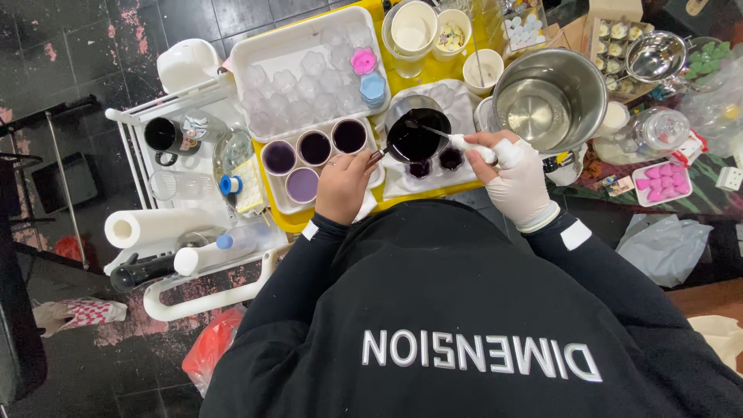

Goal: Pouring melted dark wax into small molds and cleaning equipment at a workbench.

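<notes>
My bare left hand (pixel 344 186) holds the handle side of a small metal pot (pixel 416 133) full of dark purple liquid, tilted over a white mould tray (pixel 464 108). My right hand (pixel 517 179), in a white glove, grips a white-handled stirring tool (pixel 463 142) whose tip dips into the pot. Two mould cavities (pixel 435 164) below the pot hold dark purple liquid. To the left, several round cups (pixel 313 149) on a white tray contain purple liquid of different shades.
A big steel pot (pixel 551 97) stands to the right, a steel bowl (pixel 656 56) behind it. A clear mould tray (pixel 309 66) with a pink and a blue piece lies at the back. A paper towel roll (pixel 151 227) and bottles sit on a white cart at left.
</notes>
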